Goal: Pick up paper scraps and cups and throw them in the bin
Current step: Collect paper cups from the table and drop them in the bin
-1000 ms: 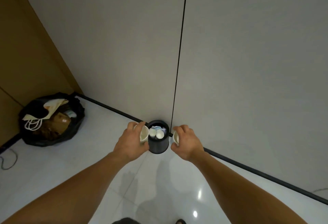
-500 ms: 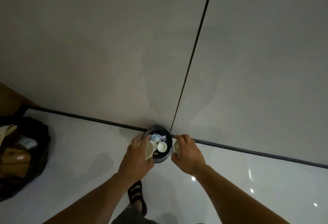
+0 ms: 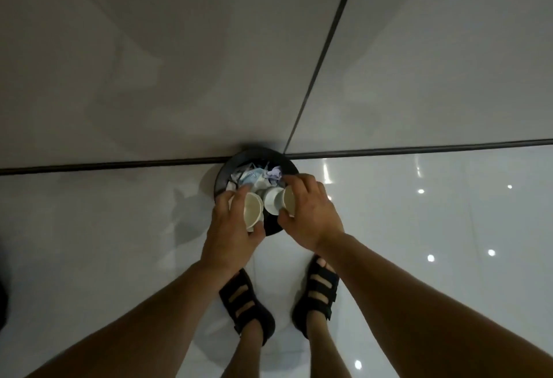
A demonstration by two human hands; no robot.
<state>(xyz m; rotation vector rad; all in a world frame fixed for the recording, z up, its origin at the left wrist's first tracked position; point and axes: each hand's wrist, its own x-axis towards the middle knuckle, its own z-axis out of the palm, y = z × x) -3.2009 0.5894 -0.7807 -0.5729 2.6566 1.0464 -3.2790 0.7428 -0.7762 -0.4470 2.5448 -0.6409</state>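
A small round black bin (image 3: pixel 237 158) stands on the floor against the wall. Crumpled paper scraps (image 3: pixel 258 176) and a white cup (image 3: pixel 271 200) lie inside it. My left hand (image 3: pixel 232 231) grips a white paper cup (image 3: pixel 253 210), tilted with its mouth toward me, over the bin's near left rim. My right hand (image 3: pixel 311 213) grips a second paper cup (image 3: pixel 288 199) over the bin's right side, its mouth facing left. Both hands cover the bin's near rim.
The bin sits where a glossy white tiled floor (image 3: pixel 419 228) meets a grey panelled wall (image 3: pixel 179 63) with a black baseboard (image 3: pixel 419 148). My two feet in black sandals (image 3: pixel 248 306) stand just behind the bin.
The view has tipped downward and closer to the bin; my feet have come into view. Both hands with their cups have moved in over the bin's opening. The black rubbish bag left the view.
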